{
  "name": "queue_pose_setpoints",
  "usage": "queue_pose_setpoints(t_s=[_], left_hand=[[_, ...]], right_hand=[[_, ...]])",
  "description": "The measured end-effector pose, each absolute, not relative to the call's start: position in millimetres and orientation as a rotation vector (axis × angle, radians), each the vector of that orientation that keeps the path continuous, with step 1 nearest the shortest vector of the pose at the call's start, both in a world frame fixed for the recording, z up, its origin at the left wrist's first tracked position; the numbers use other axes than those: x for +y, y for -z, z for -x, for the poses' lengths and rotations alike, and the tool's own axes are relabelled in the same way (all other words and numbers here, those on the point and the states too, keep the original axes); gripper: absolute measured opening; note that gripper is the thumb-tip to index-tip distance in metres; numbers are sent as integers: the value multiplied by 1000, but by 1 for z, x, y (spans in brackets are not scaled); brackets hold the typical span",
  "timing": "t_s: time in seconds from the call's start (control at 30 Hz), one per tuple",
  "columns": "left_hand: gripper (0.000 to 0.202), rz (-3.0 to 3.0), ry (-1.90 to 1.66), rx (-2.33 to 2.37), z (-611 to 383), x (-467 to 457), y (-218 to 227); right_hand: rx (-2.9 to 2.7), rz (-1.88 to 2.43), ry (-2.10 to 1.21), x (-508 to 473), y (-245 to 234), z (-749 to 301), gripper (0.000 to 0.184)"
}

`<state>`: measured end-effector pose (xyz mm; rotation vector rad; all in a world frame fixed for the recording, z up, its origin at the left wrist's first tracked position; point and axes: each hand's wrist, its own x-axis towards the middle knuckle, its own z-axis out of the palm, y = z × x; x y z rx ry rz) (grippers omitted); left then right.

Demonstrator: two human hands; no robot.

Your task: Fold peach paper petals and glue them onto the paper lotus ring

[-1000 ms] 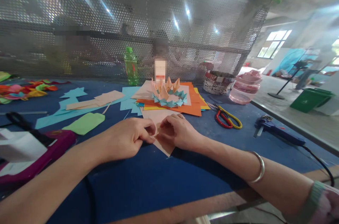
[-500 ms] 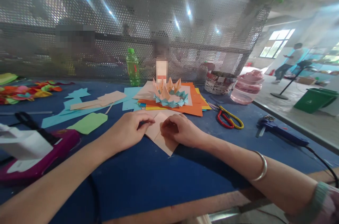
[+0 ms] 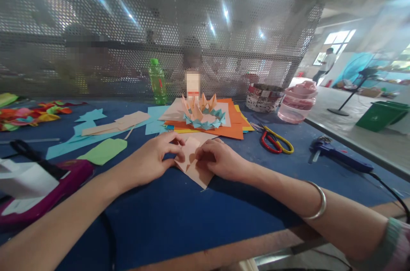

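A peach sheet of paper (image 3: 196, 170) lies partly folded on the blue table (image 3: 192, 215) in front of me. My left hand (image 3: 153, 158) pinches its left edge with thumb and fingers curled. My right hand (image 3: 221, 160) presses down on its right side, fingers bent over a fold. A silver bangle (image 3: 317, 202) circles my right wrist. Just behind the sheet stands a folded paper lotus (image 3: 202, 113), peach and teal, on a stack of orange paper (image 3: 235, 128).
Scissors (image 3: 275, 141) with red and yellow handles lie to the right, then a blue glue gun (image 3: 339, 158) with a cable. A green bottle (image 3: 157, 81), a basket (image 3: 264, 98) and a pink container (image 3: 297, 102) stand at the back by the perforated screen. Paper scraps (image 3: 102, 150) and a magenta case (image 3: 48, 187) lie left.
My left hand's fingers shifted along the peach sheet's left edge and a flap now stands lifted between the two hands. My right hand stayed pressed on the paper.
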<state>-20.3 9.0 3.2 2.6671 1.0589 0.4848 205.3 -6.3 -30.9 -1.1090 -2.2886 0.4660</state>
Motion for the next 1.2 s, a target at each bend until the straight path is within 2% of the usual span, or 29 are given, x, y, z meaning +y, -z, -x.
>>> queue_pose_setpoints(t_s=[0.13,0.33,0.63,0.87,1.2], left_hand=[[21,-2636,-401,911,17,6,-5],[17,-2375,-318,813,10,-3,-10],[13,-2251,-312,957,5,-5,-4],[12,-2270,-348,1046,1,-7,0],[14,-2259,-420,1131,-7,-13,5]], right_hand=[[-2247,1139,-503,-9,28,-205,10],[-2235,1211,-527,-15,22,-203,17],[-2399,1029,-657,-13,10,-209,2],[-2453,996,-657,-12,8,-212,11],[-2455,1027,-680,-10,10,-213,14]])
